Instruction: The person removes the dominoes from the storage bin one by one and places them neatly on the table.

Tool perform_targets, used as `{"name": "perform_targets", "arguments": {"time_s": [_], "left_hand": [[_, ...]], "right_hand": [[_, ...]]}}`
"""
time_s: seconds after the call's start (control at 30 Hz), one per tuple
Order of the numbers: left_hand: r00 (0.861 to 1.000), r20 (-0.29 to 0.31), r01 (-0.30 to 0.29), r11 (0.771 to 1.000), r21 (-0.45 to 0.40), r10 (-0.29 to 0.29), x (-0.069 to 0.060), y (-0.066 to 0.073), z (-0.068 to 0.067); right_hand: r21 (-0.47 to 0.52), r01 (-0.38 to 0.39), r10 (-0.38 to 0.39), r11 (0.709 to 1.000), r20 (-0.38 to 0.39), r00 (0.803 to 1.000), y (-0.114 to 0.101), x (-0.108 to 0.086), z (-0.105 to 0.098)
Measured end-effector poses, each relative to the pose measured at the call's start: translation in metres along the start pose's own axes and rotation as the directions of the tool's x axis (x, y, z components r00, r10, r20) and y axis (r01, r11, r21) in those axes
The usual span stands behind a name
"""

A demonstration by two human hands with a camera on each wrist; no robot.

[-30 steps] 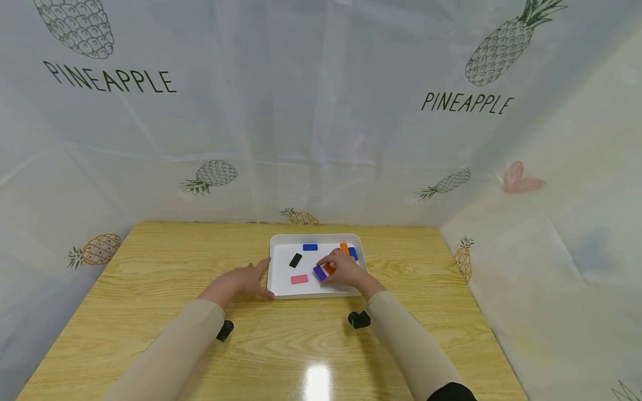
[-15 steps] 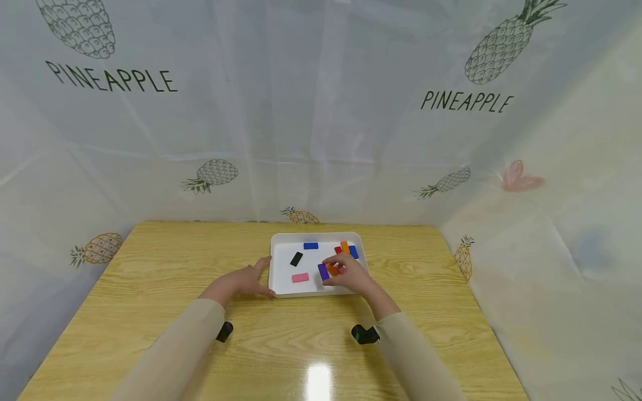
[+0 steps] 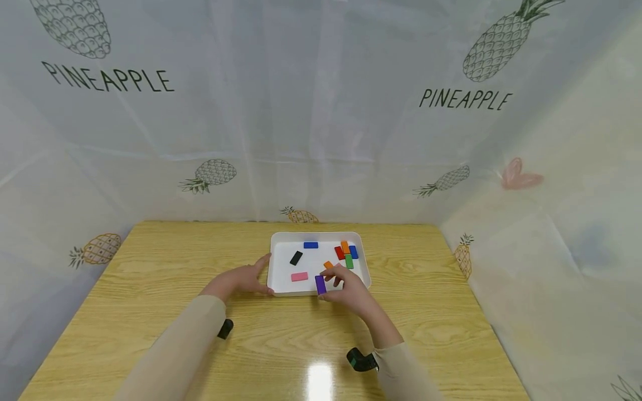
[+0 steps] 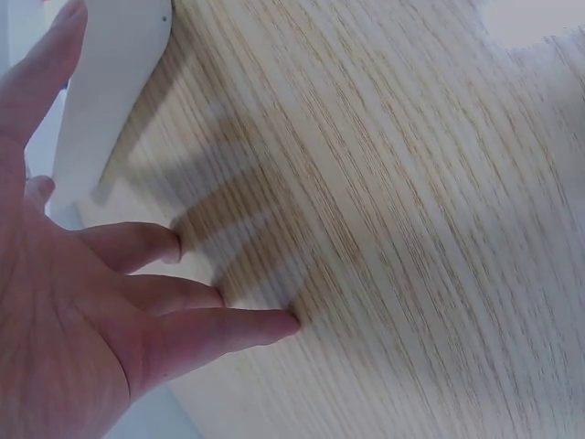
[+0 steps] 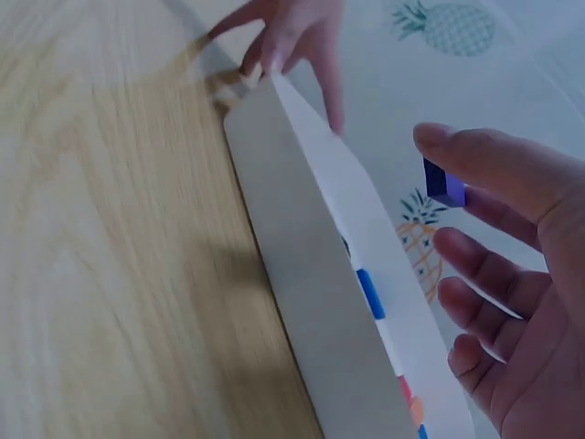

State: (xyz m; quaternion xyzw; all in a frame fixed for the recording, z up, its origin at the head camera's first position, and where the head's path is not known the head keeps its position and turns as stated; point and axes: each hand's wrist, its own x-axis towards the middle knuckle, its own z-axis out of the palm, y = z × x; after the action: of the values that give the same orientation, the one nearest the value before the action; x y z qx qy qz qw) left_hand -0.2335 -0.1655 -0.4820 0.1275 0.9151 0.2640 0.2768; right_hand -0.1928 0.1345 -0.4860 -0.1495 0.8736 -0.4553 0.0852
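Between the thumb and index finger of my right hand (image 3: pixel 351 292) is a small purple block (image 3: pixel 320 285), pinched over the near edge of a white tray (image 3: pixel 281 285). The right wrist view has this purple block (image 5: pixel 446 187) raised above the tray wall (image 5: pixel 292 247), with the other fingers loosely bent below it. My left hand (image 3: pixel 244 278) lies at the tray's left side, thumb and index finger touching its wall. In the left wrist view, the left hand's (image 4: pixel 82 311) other fingers stretch out, tips against the table.
Inside the tray are a pink block (image 3: pixel 299 277), a black block (image 3: pixel 296 258) and a blue block (image 3: pixel 311 245). At its right, red (image 3: pixel 339 253), orange (image 3: pixel 345 247), green (image 3: pixel 349 261) and another blue block (image 3: pixel 353 252) lie close together. Pineapple-printed cloth (image 3: pixel 321 111) hangs behind the wooden table (image 3: pixel 271 345).
My right hand has drawn back from the tray's middle toward its near edge, carrying the purple block. A green block it was covering now shows. The left hand stays in place.
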Motion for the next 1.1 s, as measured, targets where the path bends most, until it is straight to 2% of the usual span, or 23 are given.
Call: {"name": "perform_targets", "arguments": {"time_s": [0.3,0.47,0.77,0.9,1.1], "left_hand": [[1.000,-0.003,-0.006,0.999,-0.034,0.006,-0.001,-0.001,-0.001],[1.000,-0.004,0.008,0.998,-0.063,-0.008,-0.002,0.001,0.000],[0.999,-0.029,0.023,1.000,-0.006,-0.023,-0.002,0.005,0.002],[0.999,-0.031,0.026,1.000,0.004,-0.026,-0.002,0.006,0.002],[0.998,-0.032,0.048,0.999,0.008,-0.048,-0.001,0.007,0.002]], "right_hand": [[0.119,0.010,-0.009,0.993,-0.009,1.000,0.002,-0.015,0.034],[0.159,-0.026,0.026,0.987,0.000,1.000,0.011,-0.021,0.058],[0.251,-0.036,0.049,0.967,-0.047,0.998,0.024,-0.023,0.084],[0.225,-0.058,0.077,0.973,-0.079,0.994,0.028,-0.020,0.089],[0.059,-0.041,0.048,0.997,-0.116,0.992,0.030,-0.016,0.094]]}}
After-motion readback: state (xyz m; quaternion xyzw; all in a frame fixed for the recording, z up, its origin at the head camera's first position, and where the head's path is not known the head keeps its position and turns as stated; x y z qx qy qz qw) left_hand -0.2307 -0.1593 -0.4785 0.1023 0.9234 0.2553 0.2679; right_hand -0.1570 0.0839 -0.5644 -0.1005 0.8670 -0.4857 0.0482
